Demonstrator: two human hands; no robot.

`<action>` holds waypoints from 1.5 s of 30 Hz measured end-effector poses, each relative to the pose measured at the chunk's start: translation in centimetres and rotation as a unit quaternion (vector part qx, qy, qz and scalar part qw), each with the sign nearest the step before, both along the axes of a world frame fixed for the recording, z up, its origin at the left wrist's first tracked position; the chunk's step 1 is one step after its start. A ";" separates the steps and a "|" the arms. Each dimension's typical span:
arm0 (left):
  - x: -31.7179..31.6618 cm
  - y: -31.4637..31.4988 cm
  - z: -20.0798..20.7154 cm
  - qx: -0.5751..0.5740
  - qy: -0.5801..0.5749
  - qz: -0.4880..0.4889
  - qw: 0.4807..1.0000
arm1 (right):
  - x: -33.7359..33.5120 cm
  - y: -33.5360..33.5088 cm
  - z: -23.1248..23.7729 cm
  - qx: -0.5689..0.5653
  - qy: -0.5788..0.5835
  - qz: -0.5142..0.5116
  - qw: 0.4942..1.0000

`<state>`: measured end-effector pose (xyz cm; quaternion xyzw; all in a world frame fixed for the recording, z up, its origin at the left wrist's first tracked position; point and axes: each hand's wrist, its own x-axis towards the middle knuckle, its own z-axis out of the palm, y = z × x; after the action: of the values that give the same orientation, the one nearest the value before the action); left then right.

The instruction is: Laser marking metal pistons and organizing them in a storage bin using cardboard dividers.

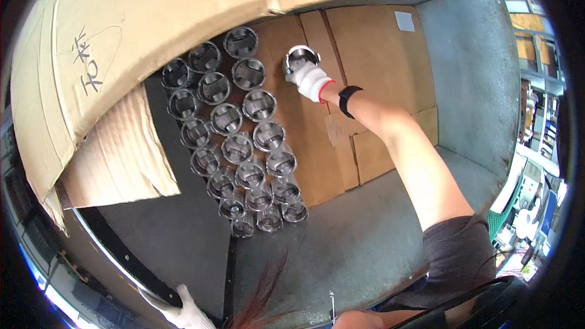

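Observation:
My right hand (306,78), in a white knit glove with a red cuff edge, is closed around a metal engine piston (303,55). It holds the piston over the brown cardboard sheet (384,61) that lines the bin, to the right of the rows. Several similar pistons (249,74) stand close together in slanting rows on the left part of the cardboard, hollow ends facing up. At the lower left, my left hand (186,314), also gloved in white, straddles the rim of the grey metal bin (131,280), thumb inside and fingers outside. Its lower part is cut off by the frame.
A large cardboard flap (183,6) hangs over the far and left side, partly covering the farthest pistons. A torn corrugated piece (119,152) lies below it. The bin's metal side wall (469,67) rises at right. Beyond it are shelves and workshop equipment.

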<state>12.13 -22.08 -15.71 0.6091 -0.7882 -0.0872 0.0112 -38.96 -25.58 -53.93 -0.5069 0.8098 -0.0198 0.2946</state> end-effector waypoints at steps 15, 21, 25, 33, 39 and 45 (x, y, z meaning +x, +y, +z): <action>0.1 1.5 -1.2 0.002 0.056 0.233 0.971 | 2.1 -9.1 8.2 0.010 0.170 0.131 0.977; 1.0 0.4 -1.5 -0.010 -0.017 0.166 0.986 | 2.4 -5.6 7.1 -0.119 0.156 0.111 0.974; -1.7 -0.5 -0.1 0.006 0.141 0.220 0.965 | 8.0 6.9 9.2 -0.167 0.125 0.134 0.969; -0.7 0.9 1.9 0.028 0.126 0.195 0.972 | 24.2 27.6 30.8 0.071 -0.247 0.294 0.921; 0.1 2.2 3.1 0.070 0.111 0.178 0.975 | 28.0 31.7 42.3 0.023 -0.221 0.126 0.967; 2.2 2.1 2.8 0.089 0.115 0.091 0.985 | 31.1 44.4 48.4 -0.021 -0.146 -0.133 0.980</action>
<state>14.35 -20.02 -12.93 0.6624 -0.7122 -0.2257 0.0554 -7.87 18.78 -5.49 -0.3922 0.8179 -0.1492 0.3938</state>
